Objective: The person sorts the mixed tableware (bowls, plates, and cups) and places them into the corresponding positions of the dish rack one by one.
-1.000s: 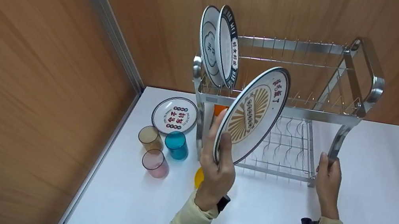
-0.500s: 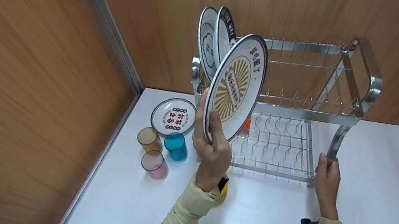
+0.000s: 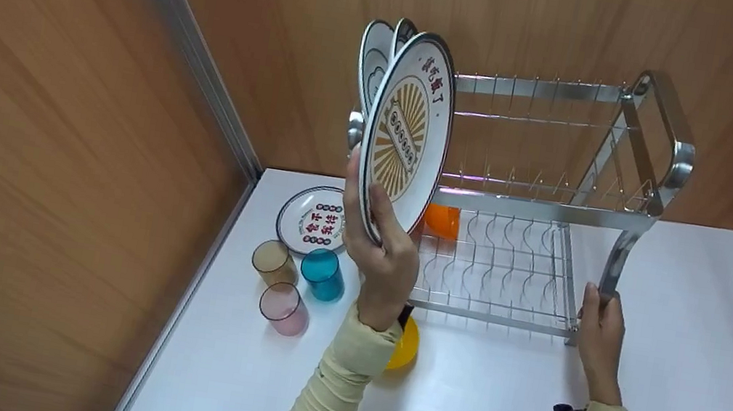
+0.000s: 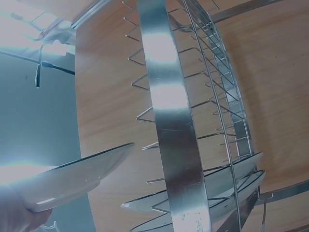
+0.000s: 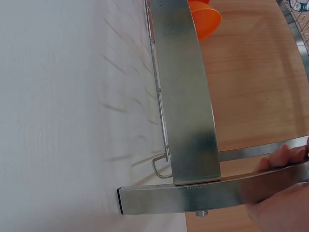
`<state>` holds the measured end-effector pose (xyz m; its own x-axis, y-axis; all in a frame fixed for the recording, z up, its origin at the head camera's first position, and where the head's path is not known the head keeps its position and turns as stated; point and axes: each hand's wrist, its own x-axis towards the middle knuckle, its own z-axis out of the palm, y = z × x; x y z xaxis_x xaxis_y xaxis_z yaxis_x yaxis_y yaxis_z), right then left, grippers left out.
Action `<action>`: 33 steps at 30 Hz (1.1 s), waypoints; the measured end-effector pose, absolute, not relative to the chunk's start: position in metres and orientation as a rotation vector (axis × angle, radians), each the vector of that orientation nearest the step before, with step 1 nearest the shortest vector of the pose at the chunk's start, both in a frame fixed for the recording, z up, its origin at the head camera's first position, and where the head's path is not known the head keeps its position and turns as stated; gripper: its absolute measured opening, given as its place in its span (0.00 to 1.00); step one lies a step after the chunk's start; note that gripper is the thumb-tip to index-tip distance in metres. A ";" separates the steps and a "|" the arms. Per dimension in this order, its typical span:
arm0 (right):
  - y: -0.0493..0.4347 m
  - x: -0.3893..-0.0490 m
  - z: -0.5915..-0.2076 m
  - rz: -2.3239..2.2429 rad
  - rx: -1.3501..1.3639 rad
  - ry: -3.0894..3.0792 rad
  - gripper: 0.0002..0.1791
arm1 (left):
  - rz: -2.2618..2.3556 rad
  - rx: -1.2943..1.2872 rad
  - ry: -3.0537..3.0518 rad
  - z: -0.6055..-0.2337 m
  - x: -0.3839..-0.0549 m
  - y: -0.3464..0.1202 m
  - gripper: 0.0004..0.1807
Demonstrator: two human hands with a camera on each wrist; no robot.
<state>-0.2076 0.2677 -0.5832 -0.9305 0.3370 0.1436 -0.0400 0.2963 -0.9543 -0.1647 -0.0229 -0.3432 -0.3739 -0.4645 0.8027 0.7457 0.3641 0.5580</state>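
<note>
My left hand [image 3: 381, 274] holds a white plate [image 3: 425, 171] with a gold sunburst by its lower rim, thumb on the printed face. The plate stands nearly upright before the left end of a metal two-tier dish rack [image 3: 542, 210]. In the left wrist view, the held plate [image 4: 72, 181] is apart from the rack's front bar [image 4: 169, 111]. Two plates stand in the upper tier, a left plate [image 3: 372, 41] and a dark-rimmed plate [image 3: 405, 29], both largely hidden in the head view. My right hand [image 3: 600, 345] grips the rack's right front leg [image 5: 159, 199].
A small plate [image 3: 309, 220] with red characters lies left of the rack. Near it stand a tan cup [image 3: 273, 260], a blue cup [image 3: 324, 276] and a pink cup [image 3: 284, 310]. An orange cup [image 3: 443, 221] is at the lower tier; a yellow item [image 3: 406, 348] is partly behind my left wrist.
My left hand has carried the sunburst plate left and away toward the two racked plates, turning it more upright. It now covers much of them. My right hand stays on the rack leg.
</note>
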 end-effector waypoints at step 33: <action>0.274 -0.201 -0.579 1.647 -0.291 -2.246 0.20 | -1.268 -0.310 -1.655 -0.312 -0.231 -0.008 0.28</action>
<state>-0.2008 0.2741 -0.5791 -0.9216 0.3583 0.1494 -0.0348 0.3071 -0.9510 -0.2307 -0.0084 -0.3122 -0.4792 -0.3425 0.8081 0.6912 0.4202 0.5879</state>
